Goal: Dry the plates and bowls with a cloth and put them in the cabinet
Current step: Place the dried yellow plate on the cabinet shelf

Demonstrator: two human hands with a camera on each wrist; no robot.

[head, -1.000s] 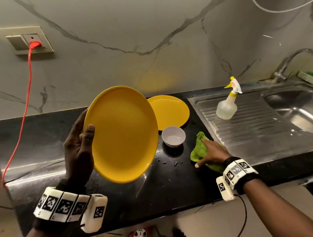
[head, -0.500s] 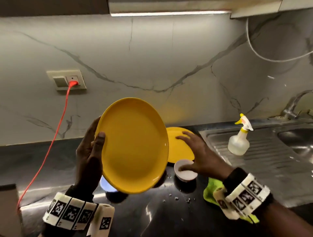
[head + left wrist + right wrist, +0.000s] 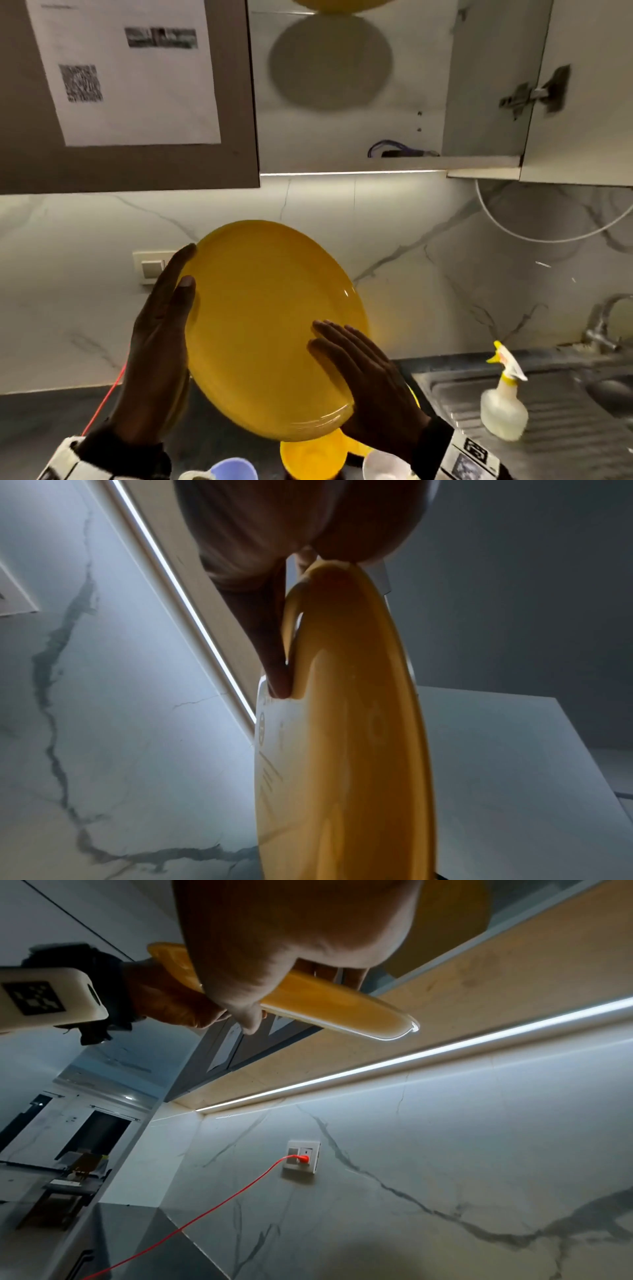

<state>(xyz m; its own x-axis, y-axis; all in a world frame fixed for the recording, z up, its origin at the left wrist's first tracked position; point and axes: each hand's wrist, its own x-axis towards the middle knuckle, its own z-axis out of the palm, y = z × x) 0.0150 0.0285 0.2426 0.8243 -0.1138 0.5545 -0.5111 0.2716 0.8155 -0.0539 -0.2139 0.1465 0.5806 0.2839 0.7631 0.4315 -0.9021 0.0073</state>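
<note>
Below the open white wall cabinet (image 3: 376, 102), a round yellow plastic plate (image 3: 267, 329) is held tilted above the dark countertop (image 3: 41, 418) — the left hand (image 3: 157, 346) grips its left rim, thumb on the face; the right hand (image 3: 366, 373) lies flat-fingered against its right edge, not clasping it.

The open cabinet (image 3: 359, 137) above has bare shelf floor below a yellow plate (image 3: 330, 5) at its top. Its door (image 3: 582, 96) stands open on the right. Bowls (image 3: 311, 455) crowd the table (image 3: 41, 421) beneath.
</note>
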